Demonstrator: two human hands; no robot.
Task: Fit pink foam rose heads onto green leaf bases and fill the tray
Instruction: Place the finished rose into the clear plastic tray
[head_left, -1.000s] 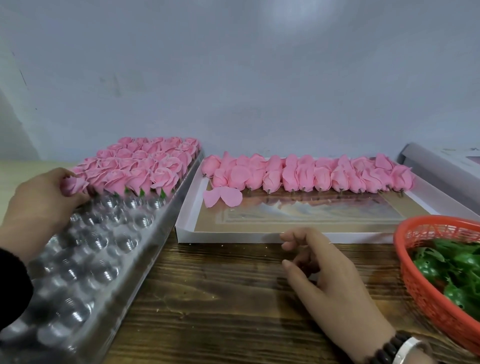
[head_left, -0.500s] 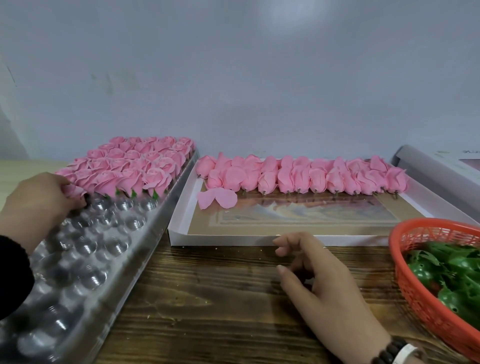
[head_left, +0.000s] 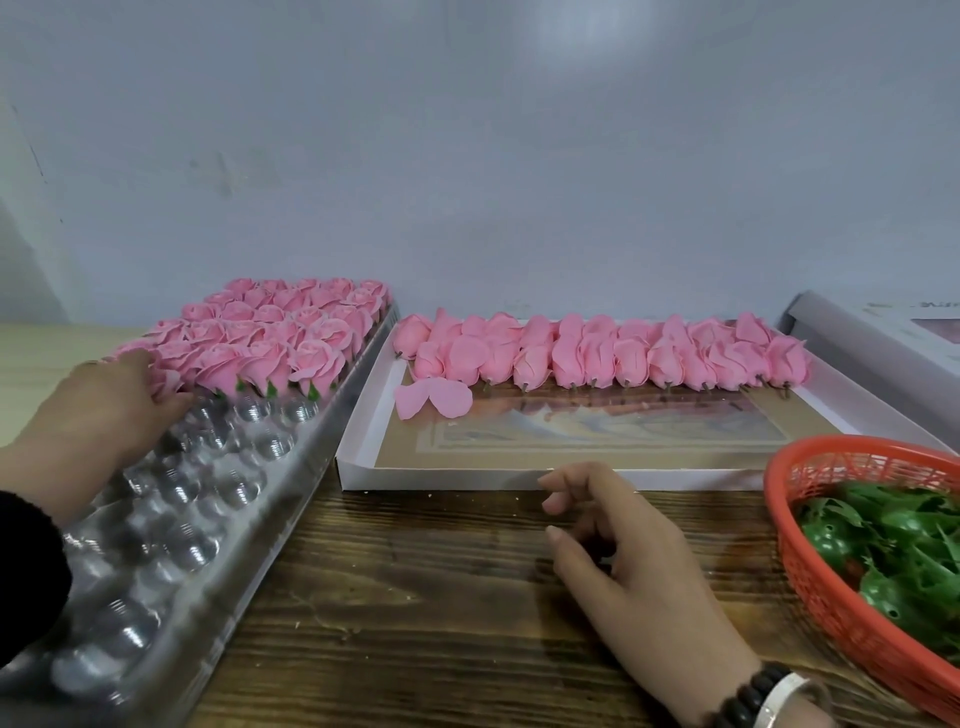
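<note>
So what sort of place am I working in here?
Probably a small craft assembly bench: a clear plastic tray part-filled with finished roses, a white box of loose rose heads, and an orange basket of leaf bases.

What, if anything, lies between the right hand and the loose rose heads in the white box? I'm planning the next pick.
Only the box's low front wall stands between the right hand and the loose rose heads. Past it, the box floor is bare except loose petals off to the left.
</note>
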